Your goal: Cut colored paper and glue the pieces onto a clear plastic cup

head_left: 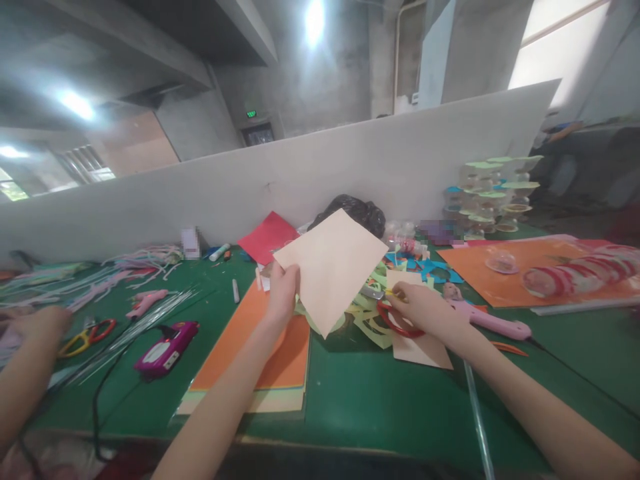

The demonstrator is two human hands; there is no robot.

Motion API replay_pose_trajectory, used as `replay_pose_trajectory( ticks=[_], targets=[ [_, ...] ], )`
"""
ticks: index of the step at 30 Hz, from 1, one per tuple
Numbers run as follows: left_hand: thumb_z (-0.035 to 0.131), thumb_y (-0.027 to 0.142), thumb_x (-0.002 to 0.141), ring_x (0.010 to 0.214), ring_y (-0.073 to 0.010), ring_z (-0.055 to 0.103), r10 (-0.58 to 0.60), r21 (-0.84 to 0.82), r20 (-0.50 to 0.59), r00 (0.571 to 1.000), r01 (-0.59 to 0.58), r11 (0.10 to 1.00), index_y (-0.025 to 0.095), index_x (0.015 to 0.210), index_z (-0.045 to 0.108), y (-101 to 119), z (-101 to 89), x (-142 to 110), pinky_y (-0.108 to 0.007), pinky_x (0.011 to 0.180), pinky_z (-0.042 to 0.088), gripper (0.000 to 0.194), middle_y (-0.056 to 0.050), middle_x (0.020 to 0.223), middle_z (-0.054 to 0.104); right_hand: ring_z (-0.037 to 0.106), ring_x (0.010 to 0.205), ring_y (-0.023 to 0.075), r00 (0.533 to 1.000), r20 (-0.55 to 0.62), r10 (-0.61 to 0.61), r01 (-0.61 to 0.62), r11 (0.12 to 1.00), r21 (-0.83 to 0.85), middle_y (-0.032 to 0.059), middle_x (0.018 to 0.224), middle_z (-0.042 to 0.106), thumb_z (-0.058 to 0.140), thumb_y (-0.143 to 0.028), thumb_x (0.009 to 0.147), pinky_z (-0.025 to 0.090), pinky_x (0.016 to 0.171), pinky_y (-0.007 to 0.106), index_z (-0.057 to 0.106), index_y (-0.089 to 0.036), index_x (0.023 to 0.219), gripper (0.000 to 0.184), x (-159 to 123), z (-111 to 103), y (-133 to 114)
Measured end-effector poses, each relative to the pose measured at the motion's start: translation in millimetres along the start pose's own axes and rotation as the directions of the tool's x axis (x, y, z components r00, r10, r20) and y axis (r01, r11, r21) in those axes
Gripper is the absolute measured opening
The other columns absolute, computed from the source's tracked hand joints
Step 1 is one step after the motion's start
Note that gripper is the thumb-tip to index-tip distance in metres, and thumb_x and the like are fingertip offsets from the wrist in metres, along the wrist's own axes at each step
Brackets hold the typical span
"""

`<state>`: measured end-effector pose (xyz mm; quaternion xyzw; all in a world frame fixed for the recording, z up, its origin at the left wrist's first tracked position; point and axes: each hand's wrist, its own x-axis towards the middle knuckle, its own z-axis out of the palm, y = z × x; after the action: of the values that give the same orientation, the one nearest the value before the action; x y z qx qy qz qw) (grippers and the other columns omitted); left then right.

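Note:
My left hand [283,293] pinches a cream sheet of paper [335,267] by its left corner and holds it up over the table. My right hand [413,303] is closed on scissors [400,327] with red and yellow handles, whose blades point left toward the sheet. Beneath the scissors lies a piece of pale paper [425,353]. Green paper scraps [373,327] are heaped behind and below the raised sheet, which hides part of them. A stack of orange paper [280,360] lies under my left forearm.
A pink glue gun [493,321] with a cord lies by my right wrist. Leftward are a magenta device [167,350], another pink glue gun [145,303], clear sticks [150,323] and other scissors [87,337]. Another person's hand [37,327] is at far left. A white partition [225,187] stands behind.

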<state>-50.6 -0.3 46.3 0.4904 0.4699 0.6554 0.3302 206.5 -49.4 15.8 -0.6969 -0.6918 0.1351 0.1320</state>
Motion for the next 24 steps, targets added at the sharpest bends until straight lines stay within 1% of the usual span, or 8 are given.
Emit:
replay_pose_trajectory(
  ticks=[2, 4, 7, 9, 12, 15, 18, 24],
  targets=[
    [0.056, 0.015, 0.068, 0.085, -0.0206, 0.064, 0.005, 0.041, 0.003, 1.000, -0.006, 0.999, 0.021, 0.089, 0.060, -1, 0.2, -1, -0.029, 0.071, 0.052, 0.023, -0.003, 0.086, 0.069, 0.067, 0.089, 0.0267, 0.996, -0.082, -0.021, 0.022, 1.000, 0.006, 0.0138, 0.099, 0.072, 0.039, -0.037, 0.099, 0.040, 0.067, 0.031, 0.063, -0.018, 0.099, 0.031, -3, 0, 0],
    [0.058, 0.017, 0.069, 0.082, -0.0205, 0.064, -0.006, 0.034, 0.038, 0.999, 0.005, 0.999, 0.021, 0.092, 0.061, -6, 0.2, -1, -0.030, 0.071, 0.052, 0.023, -0.003, 0.085, 0.069, 0.065, 0.100, 0.0291, 0.966, -0.226, -0.128, 0.139, 0.990, 0.034, 0.0141, 0.108, 0.070, 0.041, -0.035, 0.098, 0.046, 0.075, 0.034, 0.063, -0.019, 0.112, 0.030, -2, 3, 4],
    [0.060, 0.020, 0.071, 0.078, -0.0193, 0.065, -0.009, -0.015, 0.099, 0.995, 0.011, 1.000, 0.020, 0.099, 0.062, -15, 0.1, 1, -0.030, 0.070, 0.052, 0.029, -0.003, 0.089, 0.070, 0.056, 0.120, 0.0320, 0.832, -0.454, -0.320, 0.397, 0.914, 0.082, 0.0163, 0.129, 0.060, 0.044, -0.031, 0.094, 0.048, 0.094, 0.043, 0.050, -0.021, 0.139, 0.046, 3, 11, 14],
    [0.060, 0.021, 0.070, 0.080, -0.0190, 0.067, -0.004, -0.021, 0.126, 0.992, 0.006, 1.000, 0.020, 0.103, 0.064, -20, -0.2, 2, -0.029, 0.073, 0.053, 0.033, -0.004, 0.095, 0.072, 0.046, 0.133, 0.0343, 0.743, -0.561, -0.366, 0.495, 0.864, 0.092, 0.0188, 0.144, 0.047, 0.046, -0.030, 0.093, 0.046, 0.103, 0.050, 0.031, -0.021, 0.154, 0.063, 7, 15, 20],
    [0.061, 0.020, 0.069, 0.082, -0.0192, 0.069, -0.028, -0.015, 0.152, 0.988, 0.031, 0.999, 0.019, 0.106, 0.066, -23, -1.2, 5, -0.029, 0.075, 0.053, 0.037, -0.004, 0.098, 0.073, 0.035, 0.143, 0.0342, 0.675, -0.615, -0.409, 0.561, 0.825, 0.067, 0.0170, 0.155, 0.031, 0.048, -0.028, 0.093, 0.042, 0.109, 0.054, 0.015, -0.028, 0.161, 0.075, 10, 17, 26],
    [0.063, 0.021, 0.069, 0.077, -0.0189, 0.069, -0.065, -0.017, 0.204, 0.977, 0.070, 0.997, 0.019, 0.103, 0.067, -22, -2.6, 6, -0.028, 0.070, 0.053, 0.035, -0.004, 0.095, 0.074, 0.035, 0.142, 0.0341, 0.639, -0.579, -0.506, 0.602, 0.798, -0.032, 0.0140, 0.153, 0.034, 0.051, -0.026, 0.094, 0.041, 0.111, 0.054, 0.039, -0.032, 0.151, 0.058, 12, 15, 30],
    [0.066, 0.023, 0.068, 0.074, -0.0181, 0.068, -0.107, 0.003, 0.243, 0.964, 0.109, 0.994, 0.018, 0.098, 0.068, -19, -3.2, 6, -0.027, 0.066, 0.052, 0.031, -0.004, 0.093, 0.075, 0.038, 0.137, 0.0349, 0.624, -0.507, -0.595, 0.630, 0.767, -0.124, 0.0113, 0.150, 0.042, 0.052, -0.023, 0.094, 0.043, 0.107, 0.057, 0.066, -0.029, 0.121, 0.031, 14, 11, 32],
    [0.069, 0.027, 0.065, 0.069, -0.0181, 0.067, -0.172, 0.024, 0.280, 0.945, 0.172, 0.985, 0.018, 0.091, 0.068, -13, -1.9, 5, -0.027, 0.063, 0.051, 0.027, -0.003, 0.086, 0.074, 0.046, 0.128, 0.0304, 0.600, -0.515, -0.612, 0.688, 0.723, -0.058, 0.0082, 0.138, 0.058, 0.050, -0.028, 0.098, 0.044, 0.107, 0.053, 0.075, -0.028, 0.100, 0.025, 19, 5, 33]
  ],
)
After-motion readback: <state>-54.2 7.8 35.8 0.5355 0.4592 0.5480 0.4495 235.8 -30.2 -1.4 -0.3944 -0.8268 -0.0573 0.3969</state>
